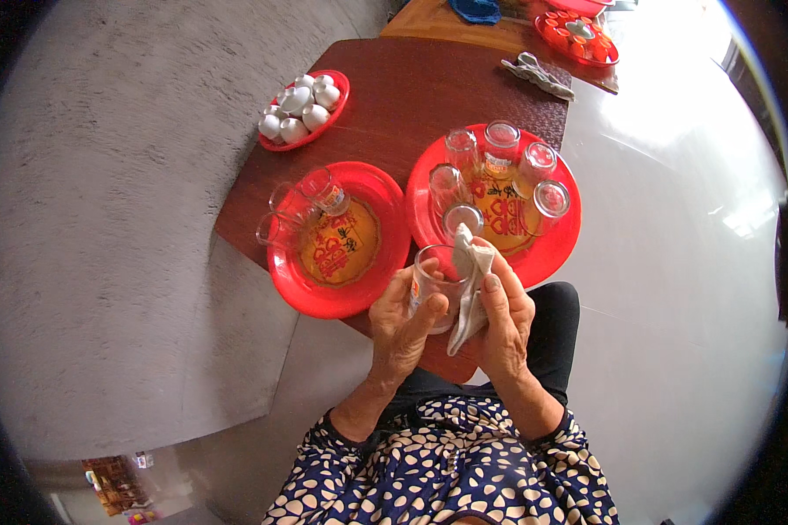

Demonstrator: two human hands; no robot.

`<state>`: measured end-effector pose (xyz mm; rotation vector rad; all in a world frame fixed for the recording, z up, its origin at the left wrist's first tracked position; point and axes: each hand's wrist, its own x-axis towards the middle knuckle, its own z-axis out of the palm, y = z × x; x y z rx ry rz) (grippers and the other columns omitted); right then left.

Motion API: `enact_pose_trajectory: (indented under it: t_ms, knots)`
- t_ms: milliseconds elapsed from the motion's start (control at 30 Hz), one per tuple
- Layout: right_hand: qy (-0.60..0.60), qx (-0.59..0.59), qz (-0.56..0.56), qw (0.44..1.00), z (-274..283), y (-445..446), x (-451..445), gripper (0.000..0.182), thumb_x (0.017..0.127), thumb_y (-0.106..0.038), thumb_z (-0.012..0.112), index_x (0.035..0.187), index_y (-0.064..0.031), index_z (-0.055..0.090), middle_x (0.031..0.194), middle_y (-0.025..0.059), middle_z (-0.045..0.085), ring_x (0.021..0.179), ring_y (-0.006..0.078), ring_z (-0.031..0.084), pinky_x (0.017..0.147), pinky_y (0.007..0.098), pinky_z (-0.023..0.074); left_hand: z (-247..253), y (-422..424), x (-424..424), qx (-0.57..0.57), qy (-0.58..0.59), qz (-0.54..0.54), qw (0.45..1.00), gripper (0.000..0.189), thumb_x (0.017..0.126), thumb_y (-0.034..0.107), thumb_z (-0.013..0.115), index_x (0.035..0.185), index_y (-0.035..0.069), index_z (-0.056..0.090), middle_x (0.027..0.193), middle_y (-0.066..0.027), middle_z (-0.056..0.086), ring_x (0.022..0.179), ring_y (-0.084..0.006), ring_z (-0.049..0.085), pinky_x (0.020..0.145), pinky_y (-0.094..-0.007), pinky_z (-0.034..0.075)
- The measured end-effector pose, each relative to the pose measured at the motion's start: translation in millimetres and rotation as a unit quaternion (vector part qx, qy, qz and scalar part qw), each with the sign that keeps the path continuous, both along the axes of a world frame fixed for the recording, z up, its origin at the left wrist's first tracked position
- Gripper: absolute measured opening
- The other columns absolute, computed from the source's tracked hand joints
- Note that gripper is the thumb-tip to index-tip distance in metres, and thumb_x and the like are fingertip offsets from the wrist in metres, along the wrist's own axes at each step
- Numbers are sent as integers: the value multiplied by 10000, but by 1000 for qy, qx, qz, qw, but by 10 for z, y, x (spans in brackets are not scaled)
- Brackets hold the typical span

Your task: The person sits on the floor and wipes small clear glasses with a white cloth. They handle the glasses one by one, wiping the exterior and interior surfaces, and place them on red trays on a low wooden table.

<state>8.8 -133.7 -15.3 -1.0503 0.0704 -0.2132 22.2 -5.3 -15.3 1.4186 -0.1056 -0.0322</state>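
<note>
My left hand (404, 321) is closed around a clear drinking glass (441, 289), its open rim facing up. In my right hand (507, 315) is a pale cloth (469, 318), bunched against the right side of that glass. Beyond my hands, a red plastic tray (568, 230) on the right carries several upside-down glasses, one of them (463, 220) close to the cloth. The red tray (302, 292) on the left holds several more glasses (325, 190) at its far left side. Both trays have a yellow printed centre.
Under the trays stands a dark red wooden table (394, 85). A red dish (343, 92) of white cups and a white teapot or lidded bowl (296, 101) is at its far left. A crumpled cloth (538, 75) lies at the far right, near another red tray (542, 33) holding cups.
</note>
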Motion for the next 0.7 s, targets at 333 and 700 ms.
enact_pose_trajectory:
  t_ms: [333, 700]
  knots:
    - [-315, -480, -168, 802, 80, 142, 5, 384, 612, 4, 717, 992, -55, 707, 1123, 85, 605, 1050, 282, 558, 856, 367, 497, -71, 35, -73, -109, 110, -43, 987, 560, 991, 479, 333, 1312, 25, 393, 1229, -115, 490, 1139, -210, 503, 960, -330, 414]
    - [-152, -267, -71, 949, 26, 66, 43, 327, 910, -1, 471, 1224, 35, 555, 1210, 205, 555, 1145, 289, 543, 970, 346, 417, -40, -6, -120, -185, 91, -93, 974, 735, 887, 616, 472, 1352, 52, 391, 1286, -76, 504, 1169, -192, 510, 990, -340, 417]
